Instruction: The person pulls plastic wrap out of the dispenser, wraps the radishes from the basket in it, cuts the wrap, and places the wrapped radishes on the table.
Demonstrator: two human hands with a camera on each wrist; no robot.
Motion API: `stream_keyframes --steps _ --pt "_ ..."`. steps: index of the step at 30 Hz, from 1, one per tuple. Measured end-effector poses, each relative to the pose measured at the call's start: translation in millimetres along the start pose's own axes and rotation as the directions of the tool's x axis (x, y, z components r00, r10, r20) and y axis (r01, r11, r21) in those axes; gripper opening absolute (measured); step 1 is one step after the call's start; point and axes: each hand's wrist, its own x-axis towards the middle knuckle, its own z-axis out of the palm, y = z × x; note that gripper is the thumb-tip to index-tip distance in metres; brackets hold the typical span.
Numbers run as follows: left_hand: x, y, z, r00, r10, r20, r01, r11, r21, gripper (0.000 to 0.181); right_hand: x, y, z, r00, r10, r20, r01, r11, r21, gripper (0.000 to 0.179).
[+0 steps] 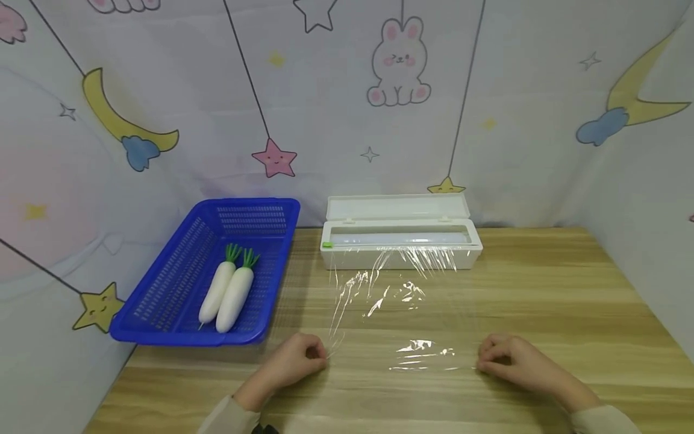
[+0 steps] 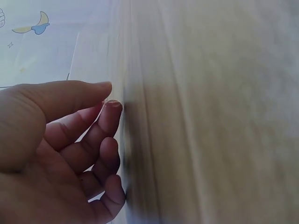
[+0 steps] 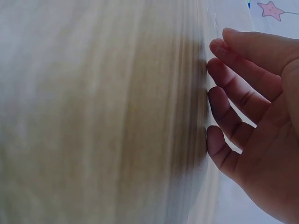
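Note:
A clear sheet of plastic wrap (image 1: 374, 331) stretches over the table from a white wrap dispenser (image 1: 401, 259) whose lid stands raised. My left hand (image 1: 295, 360) pinches the near left corner of the sheet between thumb and forefinger. At the near right corner, my right hand (image 1: 517, 360) pinches the film the same way. In the left wrist view a bit of film shows at the left hand's fingertips (image 2: 112, 105). The right wrist view has the right hand's lower fingers (image 3: 216, 140) right at the tabletop. Inside the dispenser lies the wrap roll (image 1: 398, 239).
A blue plastic basket (image 1: 121, 322) stands at the left, with two white radishes (image 1: 235, 299) with green tops in it. A green slider (image 1: 328, 245) sits at the left end of the dispenser's front edge. Behind the wooden table (image 1: 569, 289) hangs a patterned cloth (image 1: 336, 90).

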Motion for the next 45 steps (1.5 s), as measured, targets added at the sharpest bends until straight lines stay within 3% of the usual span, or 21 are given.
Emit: stream_keyframes --steps 10,14,17,22,25,29,31,38,45 --pt "-4.1 -0.5 -4.1 0.998 0.001 0.055 -0.003 0.999 0.039 0.006 -4.2 1.1 -1.4 1.0 -0.002 0.001 0.002 1.0 0.009 0.013" --pt "-11.2 -0.8 -9.5 0.997 -0.007 0.075 0.008 1.0 -0.008 0.005 -2.6 0.9 -0.9 1.0 -0.005 0.002 0.005 1.0 0.016 0.011" --pt "-17.4 7.7 -20.3 0.996 0.003 0.094 0.005 0.997 -0.082 0.006 -1.7 0.4 -1.3 1.0 0.003 0.008 -0.003 1.0 0.018 0.012" --pt "-22.7 31.9 -54.9 0.996 0.045 0.083 -0.03 0.984 -0.177 0.014 -0.9 -0.2 -1.5 1.0 0.003 0.002 -0.003 1.0 0.024 0.014" --pt "-21.2 44.1 -82.9 0.998 0.064 0.03 -0.057 0.98 -0.188 0.014 -0.7 0.3 -1.1 1.0 -0.012 -0.005 0.012 1.0 0.028 0.013" --pt "-15.3 52.9 -122.7 0.997 0.038 -0.062 -0.049 0.983 -0.176 0.017 -0.7 1.7 0.6 0.999 -0.031 -0.01 0.031 0.999 0.027 0.015" --pt "-10.2 53.4 -141.7 0.995 -0.012 -0.104 -0.004 0.988 -0.156 0.021 -0.9 2.5 1.5 0.999 -0.034 -0.015 0.035 0.999 0.025 0.017" --pt "16.1 33.0 -194.0 0.961 -0.202 -0.187 0.182 0.976 -0.118 0.041 -1.6 4.6 3.3 0.999 -0.044 -0.019 0.044 0.998 0.041 0.018" --pt "36.4 -6.3 -217.2 0.924 -0.313 -0.22 0.281 0.946 -0.162 0.051 -1.5 2.7 2.7 0.999 -0.031 -0.019 0.032 0.999 0.044 0.017"
